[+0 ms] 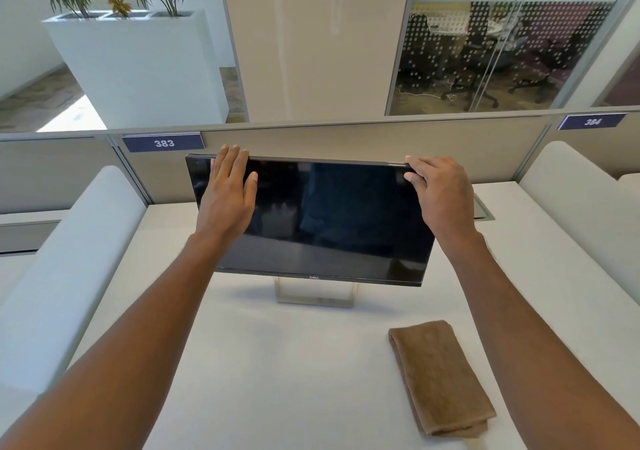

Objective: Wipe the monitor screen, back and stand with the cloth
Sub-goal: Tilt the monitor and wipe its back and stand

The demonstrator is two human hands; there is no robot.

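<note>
Cloth point(441, 378) on desk point(277, 363), apart; right hand point(440, 193) grips monitor point(329, 214).

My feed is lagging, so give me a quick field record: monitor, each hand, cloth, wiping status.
monitor: dark, faces the person, on its stand on the white desk
left hand: flat, fingers straight, against the monitor's upper left
right hand: grips the top right corner, thumb on the front
cloth: brown, folded, lying on the desk at front right, unheld
wiping: not under way; neither hand has the cloth
</note>
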